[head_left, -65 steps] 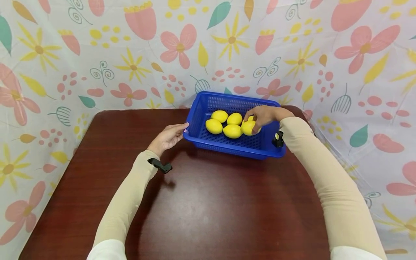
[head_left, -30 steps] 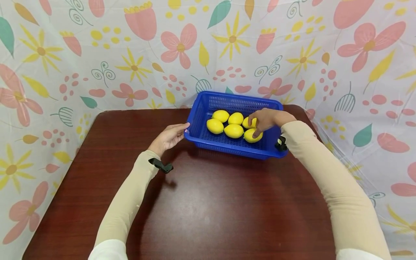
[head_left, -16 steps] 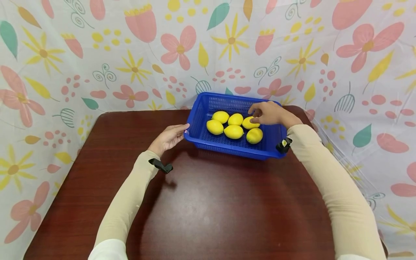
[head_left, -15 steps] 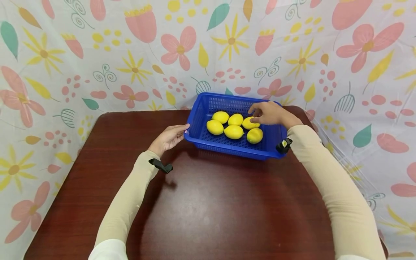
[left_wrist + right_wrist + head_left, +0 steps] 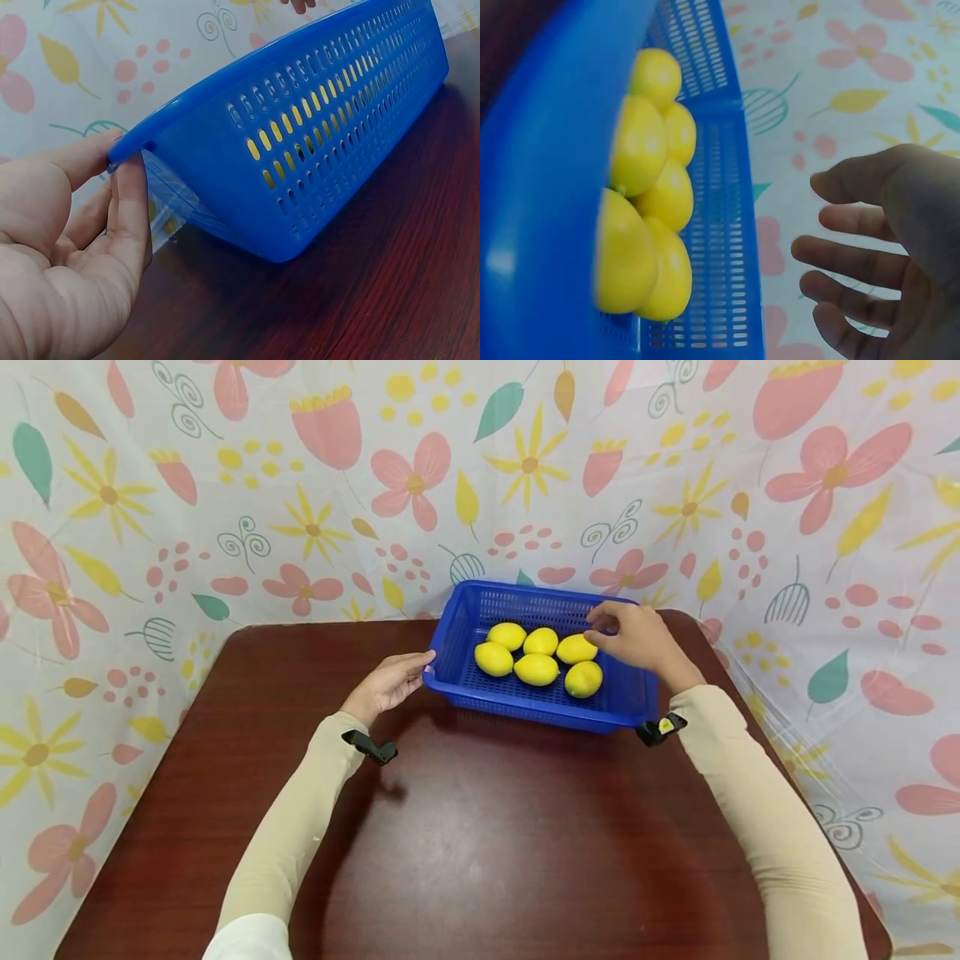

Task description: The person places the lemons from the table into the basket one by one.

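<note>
A blue plastic basket (image 5: 525, 706) with slotted walls stands toward the back of the table. Several yellow lemons lie inside it in two rows; the front-right lemon (image 5: 583, 679) sits slightly apart from its neighbours. My left hand (image 5: 388, 685) pinches the basket's left front corner, and in the left wrist view the thumb is over the rim with fingers (image 5: 129, 202) beneath. Over the basket's right side hovers my right hand (image 5: 637, 631), holding nothing. The right wrist view shows its fingers (image 5: 847, 259) spread and loosely bent, apart from the lemons (image 5: 641, 146).
The dark red-brown wooden table (image 5: 465, 827) extends in front of the basket. A white curtain (image 5: 292, 485) printed with flowers and leaves hangs behind the table and along its sides. Black camera mounts (image 5: 369, 747) are strapped to both wrists.
My right hand set down the front-right lemon, released it, then lifted and drew back toward the right. My left hand has stayed at the basket corner.
</note>
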`<state>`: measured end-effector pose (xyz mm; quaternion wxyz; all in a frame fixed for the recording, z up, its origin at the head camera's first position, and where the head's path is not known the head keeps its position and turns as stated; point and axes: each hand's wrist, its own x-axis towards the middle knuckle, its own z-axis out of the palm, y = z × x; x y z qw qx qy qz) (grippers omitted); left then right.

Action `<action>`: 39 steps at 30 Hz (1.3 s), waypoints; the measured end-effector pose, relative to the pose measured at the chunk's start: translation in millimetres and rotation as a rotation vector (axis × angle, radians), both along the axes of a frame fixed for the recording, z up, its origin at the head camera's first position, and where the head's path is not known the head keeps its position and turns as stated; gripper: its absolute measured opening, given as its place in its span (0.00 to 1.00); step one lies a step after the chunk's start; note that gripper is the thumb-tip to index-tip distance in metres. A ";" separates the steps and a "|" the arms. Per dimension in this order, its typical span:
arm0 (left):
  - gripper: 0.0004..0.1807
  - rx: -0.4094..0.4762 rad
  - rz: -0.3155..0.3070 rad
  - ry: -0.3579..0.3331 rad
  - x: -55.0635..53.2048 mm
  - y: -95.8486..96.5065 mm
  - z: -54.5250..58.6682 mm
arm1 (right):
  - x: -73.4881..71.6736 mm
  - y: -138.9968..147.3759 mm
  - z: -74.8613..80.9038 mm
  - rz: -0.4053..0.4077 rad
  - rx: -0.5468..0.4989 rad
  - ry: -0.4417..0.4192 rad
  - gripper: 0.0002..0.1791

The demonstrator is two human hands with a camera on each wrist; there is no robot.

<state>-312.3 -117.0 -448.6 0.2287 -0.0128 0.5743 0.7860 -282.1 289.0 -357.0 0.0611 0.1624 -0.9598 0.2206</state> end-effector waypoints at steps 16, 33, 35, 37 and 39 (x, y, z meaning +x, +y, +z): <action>0.39 -0.307 0.122 0.205 1.3 -26.1 15.2 | 53.3 16.8 -12.7 -0.095 -0.082 0.187 0.18; 0.50 -1.306 0.088 1.003 74.3 -91.5 24.0 | 126.1 80.6 -55.4 -0.122 0.070 0.259 0.46; 0.52 -1.393 0.055 1.065 83.7 -94.8 19.0 | 130.5 85.4 -62.3 -0.121 0.118 0.246 0.51; 0.55 -1.472 0.018 1.115 91.9 -98.0 12.6 | 133.7 89.1 -69.2 -0.112 0.164 0.237 0.55; 0.57 -1.534 -0.028 1.148 99.1 -101.0 6.0 | 136.2 91.2 -76.4 -0.096 0.207 0.232 0.57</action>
